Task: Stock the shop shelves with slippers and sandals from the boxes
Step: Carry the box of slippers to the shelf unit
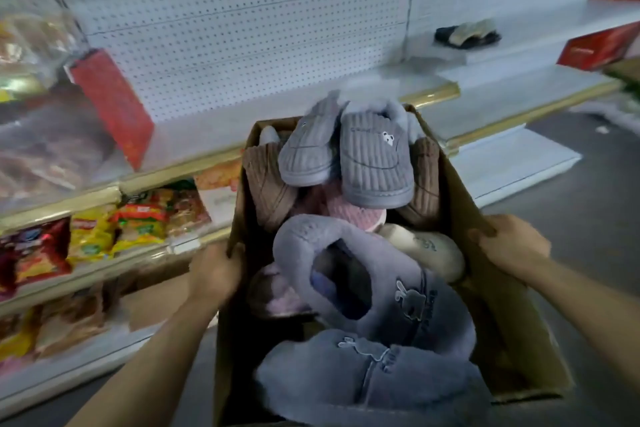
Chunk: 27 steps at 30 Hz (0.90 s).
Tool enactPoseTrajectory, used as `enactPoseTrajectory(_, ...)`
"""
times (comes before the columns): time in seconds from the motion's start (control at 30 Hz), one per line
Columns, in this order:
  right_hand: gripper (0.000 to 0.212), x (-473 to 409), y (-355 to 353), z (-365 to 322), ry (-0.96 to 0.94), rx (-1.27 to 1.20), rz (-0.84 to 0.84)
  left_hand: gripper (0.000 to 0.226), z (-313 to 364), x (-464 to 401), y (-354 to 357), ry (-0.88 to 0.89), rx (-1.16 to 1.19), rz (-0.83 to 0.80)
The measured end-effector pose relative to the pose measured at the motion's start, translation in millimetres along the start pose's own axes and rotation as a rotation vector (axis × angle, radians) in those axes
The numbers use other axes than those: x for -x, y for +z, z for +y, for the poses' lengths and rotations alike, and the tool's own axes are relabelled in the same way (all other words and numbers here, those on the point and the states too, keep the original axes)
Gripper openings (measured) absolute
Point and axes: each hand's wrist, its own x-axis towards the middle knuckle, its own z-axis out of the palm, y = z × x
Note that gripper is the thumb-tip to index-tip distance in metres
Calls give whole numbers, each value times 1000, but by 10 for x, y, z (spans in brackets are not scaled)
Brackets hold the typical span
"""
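Resting between both hands [216, 270] [509, 243]: slipper box [485, 305]

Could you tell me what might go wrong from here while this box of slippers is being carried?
The grey ribbed slippers are heaped above the far rim of the cardboard box, so a tilt could tip them out. The left hand and right hand each grip only a thin side wall, which might buckle or slip. The fluffy blue slippers look loosely piled and may shift.

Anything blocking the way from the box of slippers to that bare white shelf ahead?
Nothing visible does. The cardboard box, held by the left hand and right hand, faces the bare white shelf directly.
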Motion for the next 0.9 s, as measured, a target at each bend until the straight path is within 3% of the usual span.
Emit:
enactPoseTrajectory(0.5, 12, -1535, -782, 1632, 398, -36, 180, 27, 2839, -1805, 1637, 418, -4, -159)
enactPoseTrajectory(0.9, 14, -2295, -1504, 3663, 679, -55, 257, 52, 5507, -1765, 3087, 695, 99, -326)
